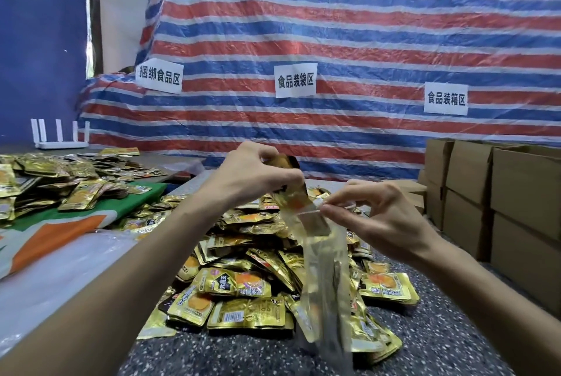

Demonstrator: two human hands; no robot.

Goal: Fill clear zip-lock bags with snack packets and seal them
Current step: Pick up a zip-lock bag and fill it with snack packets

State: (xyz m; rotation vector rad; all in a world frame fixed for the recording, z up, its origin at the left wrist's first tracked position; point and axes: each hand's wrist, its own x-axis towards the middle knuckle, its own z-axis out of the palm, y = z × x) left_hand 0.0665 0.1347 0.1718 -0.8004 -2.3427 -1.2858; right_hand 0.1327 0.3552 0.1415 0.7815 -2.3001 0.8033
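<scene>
My left hand (252, 175) pinches a gold snack packet (293, 193) by its top, its lower end reaching into the mouth of a clear zip-lock bag (326, 278). My right hand (376, 217) holds the bag's rim open at its right side, and the bag hangs down from there above the heap. At least one packet shows inside the bag. A large heap of gold snack packets (252, 284) lies on the speckled table (440, 345) right under both hands.
A second pile of gold packets (60, 181) lies on a green and orange cloth at the left. Brown cardboard boxes (501, 193) are stacked at the right. A white router (60, 138) stands far left. A striped tarp with paper signs hangs behind.
</scene>
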